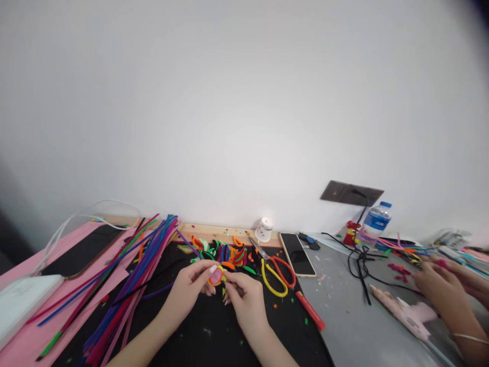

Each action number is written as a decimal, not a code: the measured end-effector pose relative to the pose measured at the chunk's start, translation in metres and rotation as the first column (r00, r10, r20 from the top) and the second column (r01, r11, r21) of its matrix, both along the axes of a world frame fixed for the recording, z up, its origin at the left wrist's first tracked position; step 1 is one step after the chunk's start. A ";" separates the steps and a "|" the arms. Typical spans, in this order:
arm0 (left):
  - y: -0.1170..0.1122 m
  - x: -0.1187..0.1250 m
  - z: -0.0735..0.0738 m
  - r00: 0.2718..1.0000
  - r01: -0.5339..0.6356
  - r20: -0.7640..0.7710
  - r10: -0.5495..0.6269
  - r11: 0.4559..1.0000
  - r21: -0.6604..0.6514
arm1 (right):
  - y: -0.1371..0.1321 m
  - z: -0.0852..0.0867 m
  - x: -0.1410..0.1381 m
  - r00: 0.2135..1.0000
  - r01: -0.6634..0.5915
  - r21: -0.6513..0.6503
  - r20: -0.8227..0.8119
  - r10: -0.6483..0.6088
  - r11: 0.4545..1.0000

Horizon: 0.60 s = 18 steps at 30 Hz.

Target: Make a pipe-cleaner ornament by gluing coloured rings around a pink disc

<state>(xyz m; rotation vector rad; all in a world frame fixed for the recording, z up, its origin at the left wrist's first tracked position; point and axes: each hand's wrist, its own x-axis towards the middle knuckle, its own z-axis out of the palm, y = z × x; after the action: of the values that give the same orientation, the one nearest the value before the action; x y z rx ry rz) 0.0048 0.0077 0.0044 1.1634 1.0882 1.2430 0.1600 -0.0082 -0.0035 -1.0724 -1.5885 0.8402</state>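
Both hands meet over the black mat. My left hand pinches a small round pipe-cleaner piece between thumb and fingers; its middle is pink and its rim orange and yellow. At the right edge of that piece, the fingertips of my right hand are closed on its yellow part, with a yellow end hanging below. Just behind the hands lies a pile of bent multicoloured pipe-cleaner pieces. Scissors with one yellow and one red-orange handle rest to the right of my right hand.
Long pipe cleaners lie bundled on the left, near a dark phone and a white box. A paper cup, a second phone and a red stick are rightward. Further right: glue gun, bottle, another person's hands.
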 end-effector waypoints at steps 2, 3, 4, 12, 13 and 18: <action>0.000 0.000 -0.001 1.000 0.003 0.001 -0.003 1.000 0.005 | 0.001 0.000 -0.001 0.997 -0.010 -0.046 -0.072 0.007 0.999; 0.001 0.000 -0.001 1.000 0.004 0.001 -0.004 1.000 0.010 | 0.001 -0.001 -0.002 0.995 -0.012 -0.069 -0.103 0.005 0.998; 0.001 0.000 -0.002 1.000 0.005 0.000 -0.005 1.000 0.016 | 0.002 -0.001 -0.002 0.992 -0.012 -0.088 -0.125 0.001 0.996; -0.001 0.002 -0.004 0.999 0.015 -0.031 -0.013 0.998 0.066 | 0.000 -0.002 -0.005 0.990 0.032 -0.127 -0.129 -0.049 0.991; -0.002 0.003 -0.005 0.999 0.017 -0.034 -0.015 0.997 0.070 | -0.001 -0.002 -0.006 0.990 0.039 -0.127 -0.127 -0.055 0.991; -0.003 0.003 -0.009 0.998 0.033 -0.060 -0.028 0.996 0.079 | -0.002 -0.002 -0.007 0.992 0.062 -0.118 -0.106 -0.074 0.991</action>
<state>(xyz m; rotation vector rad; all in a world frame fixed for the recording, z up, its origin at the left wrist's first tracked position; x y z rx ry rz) 0.0083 0.0046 -0.0046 1.2800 1.0684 1.2447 0.1531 -0.0097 -0.0053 -1.1359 -1.4181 0.9377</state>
